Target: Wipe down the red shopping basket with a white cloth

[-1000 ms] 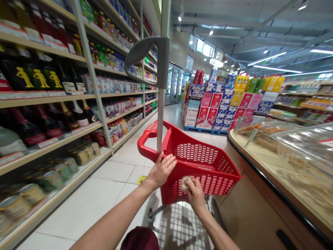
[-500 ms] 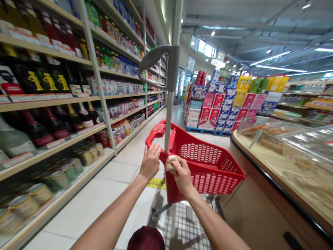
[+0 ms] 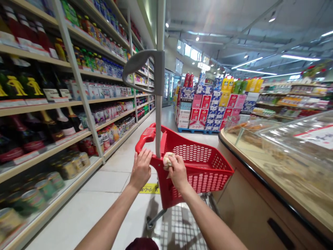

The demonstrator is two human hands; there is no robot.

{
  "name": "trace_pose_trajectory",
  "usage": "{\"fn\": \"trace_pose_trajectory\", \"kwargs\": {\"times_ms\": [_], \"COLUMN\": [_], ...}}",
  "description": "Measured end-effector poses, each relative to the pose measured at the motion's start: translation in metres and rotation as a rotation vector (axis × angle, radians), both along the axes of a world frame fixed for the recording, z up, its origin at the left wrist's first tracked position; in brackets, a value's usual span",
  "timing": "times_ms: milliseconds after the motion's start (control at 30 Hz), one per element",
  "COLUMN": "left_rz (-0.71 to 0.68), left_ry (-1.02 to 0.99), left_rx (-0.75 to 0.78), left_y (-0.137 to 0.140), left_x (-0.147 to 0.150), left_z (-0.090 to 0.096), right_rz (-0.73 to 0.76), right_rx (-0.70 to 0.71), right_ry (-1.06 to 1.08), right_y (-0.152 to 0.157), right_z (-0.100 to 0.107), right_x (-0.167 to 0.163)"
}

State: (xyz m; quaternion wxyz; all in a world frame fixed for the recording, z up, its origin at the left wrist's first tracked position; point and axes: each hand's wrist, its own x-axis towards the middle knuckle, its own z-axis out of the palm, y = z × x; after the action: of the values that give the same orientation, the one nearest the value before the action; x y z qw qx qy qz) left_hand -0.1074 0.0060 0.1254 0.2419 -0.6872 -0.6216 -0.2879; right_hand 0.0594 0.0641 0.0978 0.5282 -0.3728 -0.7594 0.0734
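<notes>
A red plastic shopping cart (image 3: 205,158), with a perforated basket and a tall grey pole carrying a looped grey handle (image 3: 143,71), stands in front of me. My left hand (image 3: 141,168) is hooked over the cart's near rim, just below the red handle on the left; its fingertips are partly hidden behind the rim. Bunched in my right hand (image 3: 177,170) is a pale, off-white cloth (image 3: 169,160). The cloth touches the rim to the right of the pole's base, and my fingers are closed around it.
Shelves (image 3: 114,126) of bottles and cans line the left side. A counter (image 3: 249,180) with clear covers stands close on the right. Ahead, stacked drink boxes (image 3: 200,107) rest on a blue pallet. A yellow floor sticker (image 3: 149,188) lies beneath the cart.
The view has turned slightly right, so cart and shelves appear further left. My right hand and the cloth have shifted a little upward on the rim. My left hand stays on the rim.
</notes>
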Motion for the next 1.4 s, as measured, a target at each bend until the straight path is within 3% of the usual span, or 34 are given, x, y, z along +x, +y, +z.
{"fn": "trace_pose_trajectory", "kwargs": {"times_ms": [133, 200, 333, 433, 500, 600, 700, 800, 867, 933, 1000, 1100, 1167, 1233, 1333, 1400], "left_rz": [-0.011, -0.004, 0.008, -0.009, -0.01, 0.005, -0.122, -0.235, -0.151, -0.079, -0.084, -0.103, -0.096, -0.092, -0.099, -0.111], "left_ry": [0.0, -0.019, -0.049, -0.018, 0.02, 0.03, 0.083, 0.179, 0.168, 0.157, 0.17, 0.157, 0.131, 0.108, 0.078, 0.064], "left_rx": [-0.007, 0.0, 0.007, -0.007, -0.003, 0.095, 0.178, 0.053, -0.052, -0.125, -0.163, -0.168, -0.164, -0.157, -0.15, -0.138], "left_y": [0.002, 0.004, 0.008, 0.01, 0.008, 0.003, 0.003, 0.015, 0.026, 0.034, 0.038, 0.038, 0.038, 0.038, 0.04, 0.041], "left_x": [-0.002, 0.0, 0.005, 0.0, -0.005, -0.004, 0.022, 0.063, 0.083, 0.09, 0.088, 0.081, 0.082, 0.085, 0.088, 0.087], "left_z": [0.003, 0.004, 0.006, 0.007, 0.006, 0.0, -0.009, -0.014, -0.016, -0.017, -0.017, -0.017, -0.015, -0.014, -0.014, -0.016], "right_rz": [-0.204, -0.244, -0.069, -0.038, -0.076, -0.177, -0.262, -0.193, -0.069, -0.011, -0.061, -0.254, -0.358, -0.351, -0.166, -0.111], "right_rx": [-0.162, -0.177, -0.1, -0.084, -0.139, -0.193, -0.188, -0.136, -0.071, -0.041, -0.07, -0.152, -0.189, -0.188, -0.113, -0.081], "right_ry": [-0.025, -0.026, -0.101, -0.166, -0.222, -0.236, -0.2, -0.214, -0.223, -0.207, -0.195, -0.192, -0.179, -0.191, -0.251, -0.259], "right_y": [0.015, 0.016, 0.008, 0.009, 0.015, 0.027, 0.033, 0.029, 0.027, 0.031, 0.04, 0.055, 0.059, 0.057, 0.05, 0.051], "right_z": [-0.015, -0.012, 0.009, 0.012, 0.004, -0.013, -0.023, -0.025, -0.027, -0.033, -0.041, -0.048, -0.046, -0.042, -0.042, -0.047], "right_x": [0.068, 0.079, 0.027, 0.0, 0.022, 0.093, 0.132, 0.106, 0.081, 0.08, 0.11, 0.173, 0.19, 0.176, 0.143, 0.149]}}
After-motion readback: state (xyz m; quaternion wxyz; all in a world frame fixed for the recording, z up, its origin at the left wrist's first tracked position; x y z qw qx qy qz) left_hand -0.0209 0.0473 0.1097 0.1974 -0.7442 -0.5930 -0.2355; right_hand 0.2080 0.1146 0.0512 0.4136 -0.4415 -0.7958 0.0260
